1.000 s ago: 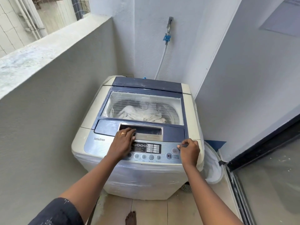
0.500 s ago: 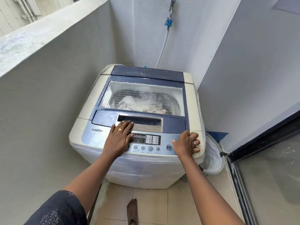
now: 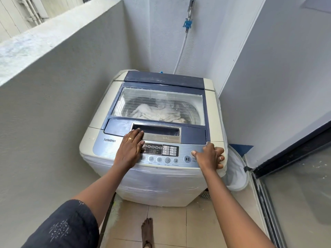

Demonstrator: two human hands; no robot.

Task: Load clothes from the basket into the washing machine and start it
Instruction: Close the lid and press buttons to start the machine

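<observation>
Inside washer w/ shut lid: pale clothes

Wears a dark navy sleeve on the left arm, reaching to about the elbow and printed with small pale dotted motifs. Has a gold ring on a finger of the left hand and a second ring on the right hand. Shows a bare foot, forearms uncovered.

Closed washing machine, left hand flat, right hand gripping edge
</observation>
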